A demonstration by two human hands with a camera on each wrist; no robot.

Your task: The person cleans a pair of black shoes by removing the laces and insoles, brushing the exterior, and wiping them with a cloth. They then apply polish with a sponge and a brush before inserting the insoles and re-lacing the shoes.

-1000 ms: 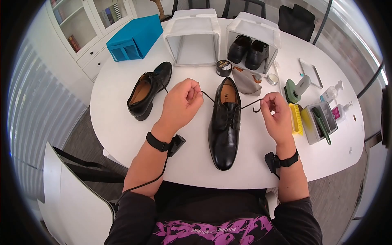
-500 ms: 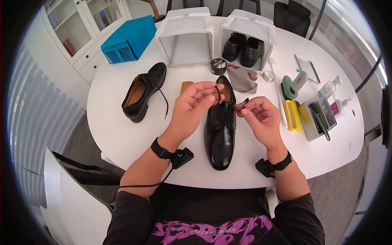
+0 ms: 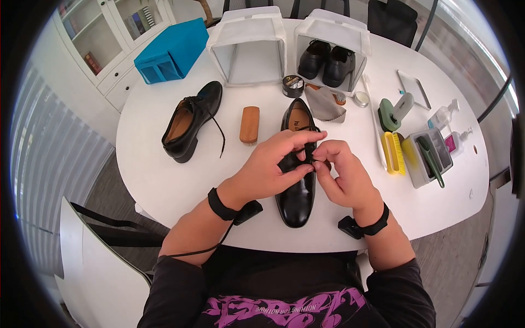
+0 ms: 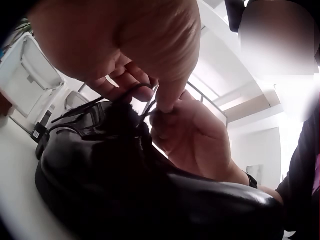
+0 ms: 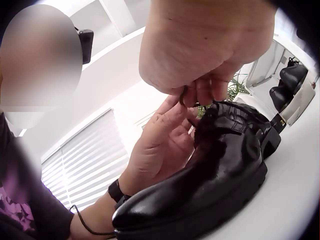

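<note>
A glossy black dress shoe (image 3: 296,205) lies on the white table, toe toward the person, tan insole showing. Both hands meet over its lacing. My left hand (image 3: 268,169) reaches across from the left and pinches the black shoelace (image 4: 131,92), which passes over its fingers in the left wrist view. Close against it, my right hand (image 3: 350,177) pinches lace near the top of the tongue, thumb and index together. The fingers hide most of the eyelets and the crossing of the laces. A matching shoe (image 3: 192,123) stands to the left, one lace end hanging loose.
A wooden brush (image 3: 250,124) lies between the shoes. Behind are a polish tin (image 3: 293,86), a grey cloth (image 3: 327,106), an open white box (image 3: 249,34), another holding black shoes (image 3: 337,68), and a blue box (image 3: 174,52). Brushes and bottles (image 3: 444,115) stand right.
The hands, spread apart with one lace end each, have come together over the shoe's lacing and moved nearer the toe. The wooden brush, earlier hidden behind the left hand, now shows.
</note>
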